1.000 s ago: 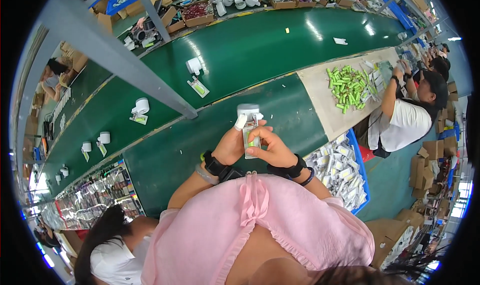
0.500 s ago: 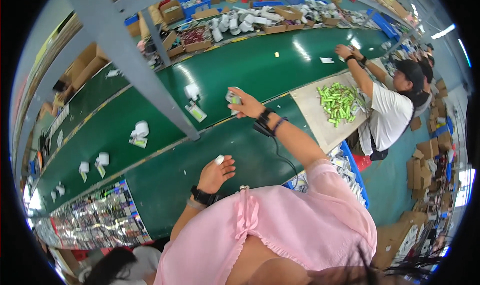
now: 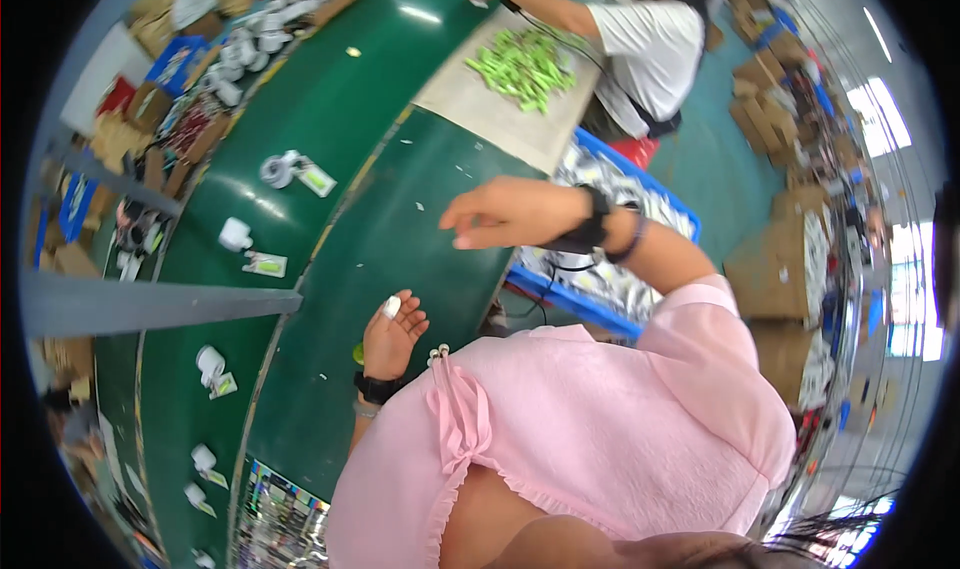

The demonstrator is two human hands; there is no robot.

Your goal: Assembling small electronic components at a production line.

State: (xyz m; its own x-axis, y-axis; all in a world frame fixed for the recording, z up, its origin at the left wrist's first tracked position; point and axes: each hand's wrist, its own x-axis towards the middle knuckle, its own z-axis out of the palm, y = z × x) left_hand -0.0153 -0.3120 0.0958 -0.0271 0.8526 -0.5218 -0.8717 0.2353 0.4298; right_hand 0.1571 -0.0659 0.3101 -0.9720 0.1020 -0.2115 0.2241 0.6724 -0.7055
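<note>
My right hand (image 3: pixel 510 214) hovers flat over the green conveyor belt (image 3: pixel 400 229), fingers apart and holding nothing. A black wrist strap and a bead bracelet sit on that wrist. My left hand (image 3: pixel 392 334) rests low at the belt's near edge, fingers curled around a small white piece (image 3: pixel 391 308) at its fingertips. A white round part with a packet (image 3: pixel 288 171) lies on the belt's far lane, well left of my right hand. Another such pair (image 3: pixel 240 241) lies further along.
A blue bin of silvery packets (image 3: pixel 625 204) stands under my right forearm. A co-worker in a white shirt (image 3: pixel 650 49) reaches over green pieces (image 3: pixel 525 64) on a beige mat. More white parts (image 3: pixel 210 364) ride the far lane. Cardboard boxes (image 3: pixel 780 259) stand at right.
My right hand, which stretched out to the far lane holding a white part and packet, has come back empty. The view has swung to the right. My left hand stays by the belt's edge.
</note>
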